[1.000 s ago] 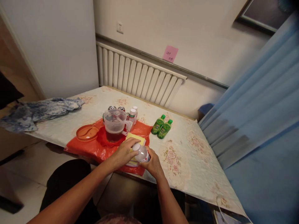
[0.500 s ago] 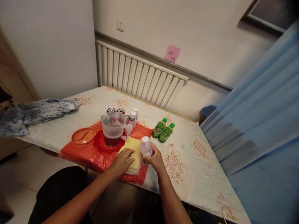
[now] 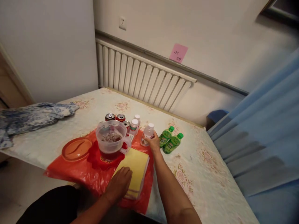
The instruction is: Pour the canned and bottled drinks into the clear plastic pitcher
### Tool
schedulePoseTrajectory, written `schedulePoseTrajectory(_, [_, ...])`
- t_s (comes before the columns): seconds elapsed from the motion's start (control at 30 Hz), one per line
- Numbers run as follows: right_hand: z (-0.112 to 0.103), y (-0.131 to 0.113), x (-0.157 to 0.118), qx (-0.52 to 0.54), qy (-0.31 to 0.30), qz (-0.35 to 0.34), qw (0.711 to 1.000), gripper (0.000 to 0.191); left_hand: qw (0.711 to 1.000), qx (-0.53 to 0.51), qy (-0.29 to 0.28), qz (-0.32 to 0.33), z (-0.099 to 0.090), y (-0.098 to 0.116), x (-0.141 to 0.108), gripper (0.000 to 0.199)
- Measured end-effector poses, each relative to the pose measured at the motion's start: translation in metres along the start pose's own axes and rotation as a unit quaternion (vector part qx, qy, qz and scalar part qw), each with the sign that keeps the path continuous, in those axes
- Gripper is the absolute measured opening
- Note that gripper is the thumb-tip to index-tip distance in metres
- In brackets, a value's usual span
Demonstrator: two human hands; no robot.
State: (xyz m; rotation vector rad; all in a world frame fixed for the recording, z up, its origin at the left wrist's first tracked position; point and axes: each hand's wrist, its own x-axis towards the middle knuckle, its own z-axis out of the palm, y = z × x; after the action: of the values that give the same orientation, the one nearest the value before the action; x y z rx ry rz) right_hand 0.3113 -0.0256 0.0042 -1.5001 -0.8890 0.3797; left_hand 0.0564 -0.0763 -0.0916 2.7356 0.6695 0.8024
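Observation:
My right hand [image 3: 153, 143] is wrapped round a clear plastic bottle [image 3: 148, 133] with a white cap, standing upright at the far right part of the red plastic sheet. Left of it are two similar white-capped bottles [image 3: 133, 127]. My left hand [image 3: 121, 182] rests with curled fingers on a yellow folded cloth or paper stack [image 3: 136, 161]; nothing shows in it. A clear plastic jug [image 3: 109, 140] of dark, foamy liquid stands in a red scalloped dish [image 3: 95, 155], its handle to the right. Two green drink bottles [image 3: 172, 143] stand just right of my right hand.
An orange round lid [image 3: 77, 149] lies on the red plastic sheet [image 3: 65, 169] at left. Several drink cans [image 3: 121, 117] stand behind the jug. A blue-and-white cloth [image 3: 39, 116] lies on the table's left end. A blue curtain [image 3: 261, 124] hangs along the right side.
My right hand has carried the bottle away from me, from beside the yellow stack to near the other white-capped bottles. My left hand has drawn back and its fingers have curled.

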Motion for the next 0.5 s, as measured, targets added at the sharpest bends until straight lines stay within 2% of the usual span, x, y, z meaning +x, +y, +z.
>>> schedulePoseTrajectory(0.1, [0.013, 0.014, 0.028, -0.014, 0.009, -0.01, 1.0, 0.053, 0.999, 0.02, 0.039, 0.023, 0.005, -0.002, -0.004, 0.021])
schedulePoseTrajectory(0.23, [0.029, 0.027, 0.055, -0.015, 0.026, -0.023, 0.999, 0.054, 0.997, 0.029, 0.057, 0.034, 0.007, -0.003, -0.006, 0.022])
schedulePoseTrajectory(0.37, [0.045, 0.039, 0.069, -0.011, 0.028, -0.023, 0.999, 0.057, 0.997, 0.038, 0.058, 0.037, 0.007, -0.003, -0.006, 0.021])
schedulePoseTrajectory(0.5, [0.05, 0.048, 0.074, -0.009, 0.035, -0.017, 0.999, 0.057, 0.995, 0.05, 0.072, 0.043, 0.004, -0.002, -0.005, 0.024])
